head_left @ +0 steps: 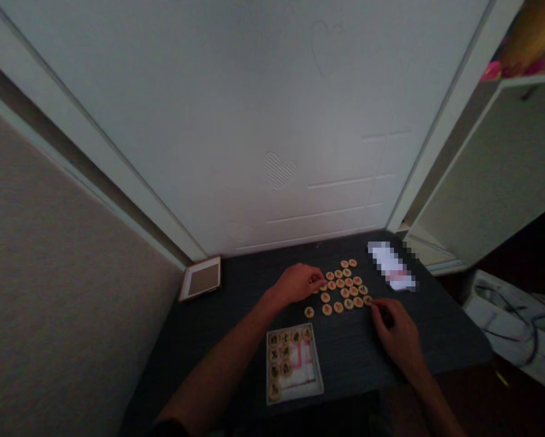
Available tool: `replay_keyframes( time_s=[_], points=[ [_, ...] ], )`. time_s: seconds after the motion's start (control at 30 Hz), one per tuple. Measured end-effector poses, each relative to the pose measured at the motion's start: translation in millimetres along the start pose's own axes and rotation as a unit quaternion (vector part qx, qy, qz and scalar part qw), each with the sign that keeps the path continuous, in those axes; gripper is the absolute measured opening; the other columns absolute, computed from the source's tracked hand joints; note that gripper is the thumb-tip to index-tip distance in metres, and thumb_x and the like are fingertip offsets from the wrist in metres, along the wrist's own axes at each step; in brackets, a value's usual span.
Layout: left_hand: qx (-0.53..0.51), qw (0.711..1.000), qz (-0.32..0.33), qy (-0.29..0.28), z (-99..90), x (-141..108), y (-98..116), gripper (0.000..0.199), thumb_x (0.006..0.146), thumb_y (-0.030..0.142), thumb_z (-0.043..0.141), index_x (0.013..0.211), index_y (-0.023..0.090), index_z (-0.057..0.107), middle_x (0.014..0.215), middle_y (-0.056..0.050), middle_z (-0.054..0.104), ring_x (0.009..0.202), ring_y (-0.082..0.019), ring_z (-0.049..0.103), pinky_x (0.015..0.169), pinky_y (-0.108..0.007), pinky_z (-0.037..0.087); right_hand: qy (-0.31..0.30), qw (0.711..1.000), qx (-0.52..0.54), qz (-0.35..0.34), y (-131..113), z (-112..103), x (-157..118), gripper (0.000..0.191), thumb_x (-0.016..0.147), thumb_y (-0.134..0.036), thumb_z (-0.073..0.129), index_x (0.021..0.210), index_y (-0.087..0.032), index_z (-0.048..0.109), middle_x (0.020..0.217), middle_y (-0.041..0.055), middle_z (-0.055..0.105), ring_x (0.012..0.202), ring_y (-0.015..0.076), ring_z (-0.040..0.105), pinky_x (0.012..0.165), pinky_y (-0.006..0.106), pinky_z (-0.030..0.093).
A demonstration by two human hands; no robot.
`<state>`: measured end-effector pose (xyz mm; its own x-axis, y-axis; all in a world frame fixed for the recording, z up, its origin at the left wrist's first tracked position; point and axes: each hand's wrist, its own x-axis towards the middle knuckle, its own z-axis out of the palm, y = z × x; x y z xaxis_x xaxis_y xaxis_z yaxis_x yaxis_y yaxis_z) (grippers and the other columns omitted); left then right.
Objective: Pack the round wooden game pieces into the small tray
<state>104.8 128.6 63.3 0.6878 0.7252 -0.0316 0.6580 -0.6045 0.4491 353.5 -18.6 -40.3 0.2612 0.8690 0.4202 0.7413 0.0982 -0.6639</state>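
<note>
Round wooden Chinese chess pieces (340,283) with red or dark characters lie in loose rows on the dark table. My left hand (300,283) reaches over the left end of these rows, its fingertips pinched at a Chinese chess piece (323,287). At the right end of the front row, the thumb and finger of my right hand (396,331) close on another Chinese chess piece (368,300). Nearer to me sits a shallow white tray (318,370), with several larger-looking pieces (274,354) along its back and left side. A single piece (309,312) lies just behind the tray.
The dark table (354,358) backs onto a white panel (209,121) with heart patterns. A framed box lid or tray (202,279) rests at the back left. A pale, partly pixelated item (391,265) lies at the back right. Right of the table stands a white box with cables (518,328).
</note>
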Motion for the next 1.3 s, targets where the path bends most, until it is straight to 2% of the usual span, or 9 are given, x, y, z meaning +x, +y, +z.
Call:
replay_keyframes(
  time_s=[0.1, 0.23, 0.43, 0.67, 0.8, 0.93, 1.1, 1.2, 1.3],
  points=[
    [0.011, 1.000, -0.007, -0.004, -4.5, 2, -4, 0.027, 0.094, 0.043, 0.055, 0.096, 0.025, 0.075, 0.087, -0.001, 0.079, 0.077, -0.017, 0.071, 0.068, -0.024, 0.047, -0.002, 1.000, 0.008, 0.009, -1, 0, 0, 0.024, 0.095, -0.041, 0.054, 0.101, -0.022, 0.067, 0.097, 0.0078, 0.069, 0.087, 0.0231, 0.066, 0.078, 0.036, 0.054],
    [0.026, 0.999, -0.010, -0.015, -6.9, 14, -9, 0.021, 0.090, 0.039, 0.061, 0.094, 0.025, 0.076, 0.087, -0.001, 0.079, 0.078, -0.017, 0.072, 0.067, -0.022, 0.048, 0.001, 1.000, 0.019, 0.010, -2, 0, 0, 0.022, 0.096, -0.038, 0.053, 0.102, -0.022, 0.067, 0.099, 0.0078, 0.069, 0.089, 0.0232, 0.066, 0.080, 0.036, 0.054],
    [0.049, 0.998, 0.001, -0.033, 2.1, 33, -7, 0.012, 0.082, 0.030, 0.070, 0.089, 0.026, 0.078, 0.084, 0.001, 0.079, 0.081, -0.017, 0.072, 0.072, -0.023, 0.049, 0.009, 0.999, 0.027, 0.014, -1, 3, -1, 0.022, 0.096, -0.038, 0.054, 0.101, -0.022, 0.067, 0.096, 0.0076, 0.069, 0.087, 0.0231, 0.067, 0.079, 0.036, 0.055],
    [0.060, 0.997, 0.028, -0.032, 4.0, 29, -2, 0.015, 0.082, 0.035, 0.071, 0.093, 0.026, 0.077, 0.095, -0.002, 0.078, 0.095, -0.023, 0.068, 0.086, -0.030, 0.048, 0.005, 0.999, 0.037, 0.019, -3, 3, 0, 0.020, 0.097, -0.036, 0.053, 0.102, -0.022, 0.066, 0.099, 0.0084, 0.068, 0.091, 0.0237, 0.066, 0.083, 0.038, 0.054],
    [0.047, 0.997, 0.058, -0.033, 6.3, 34, 13, 0.017, 0.088, 0.035, 0.064, 0.096, 0.026, 0.076, 0.098, -0.003, 0.077, 0.096, -0.022, 0.068, 0.089, -0.030, 0.047, 0.006, 0.999, 0.045, 0.020, -3, 2, 1, 0.020, 0.097, -0.034, 0.052, 0.101, -0.022, 0.067, 0.099, 0.0084, 0.069, 0.091, 0.0237, 0.067, 0.083, 0.038, 0.055],
    [0.034, 0.994, 0.088, -0.052, 15.8, 45, 34, 0.015, 0.089, 0.031, 0.063, 0.096, 0.027, 0.076, 0.096, -0.002, 0.077, 0.091, -0.020, 0.069, 0.082, -0.027, 0.048, 0.016, 0.999, 0.048, 0.007, -2, 4, 3, 0.020, 0.097, -0.030, 0.051, 0.105, -0.023, 0.068, 0.103, 0.0088, 0.069, 0.096, 0.0242, 0.067, 0.088, 0.039, 0.055],
    [0.037, 0.993, 0.096, -0.063, 28.7, 55, 56, 0.014, 0.089, 0.028, 0.062, 0.093, 0.027, 0.075, 0.092, -0.001, 0.077, 0.087, -0.019, 0.070, 0.075, -0.025, 0.049, 0.024, 0.999, 0.047, 0.005, 4, 7, 9, 0.021, 0.095, -0.024, 0.053, 0.109, -0.024, 0.069, 0.105, 0.0087, 0.070, 0.098, 0.0246, 0.068, 0.089, 0.039, 0.056],
    [0.047, 0.993, 0.091, -0.058, 32.4, 56, 66, 0.014, 0.090, 0.026, 0.061, 0.090, 0.025, 0.074, 0.089, -0.003, 0.075, 0.085, -0.020, 0.070, 0.075, -0.026, 0.050, -0.016, 0.999, 0.047, -0.017, 9, 6, 17, 0.033, 0.094, -0.015, 0.047, 0.118, -0.025, 0.067, 0.113, 0.0092, 0.067, 0.103, 0.0231, 0.067, 0.092, 0.038, 0.056],
    [0.047, 0.993, 0.096, -0.045, 29.6, 48, 72, 0.017, 0.093, 0.025, 0.056, 0.099, 0.025, 0.073, 0.097, -0.004, 0.074, 0.092, -0.020, 0.069, 0.081, -0.028, 0.051, -0.086, 0.995, 0.031, -0.040, 14, 2, 26, 0.050, 0.091, -0.007, 0.040, 0.128, -0.028, 0.064, 0.123, 0.0084, 0.062, 0.106, 0.0198, 0.066, 0.093, 0.033, 0.056]
  ],
)
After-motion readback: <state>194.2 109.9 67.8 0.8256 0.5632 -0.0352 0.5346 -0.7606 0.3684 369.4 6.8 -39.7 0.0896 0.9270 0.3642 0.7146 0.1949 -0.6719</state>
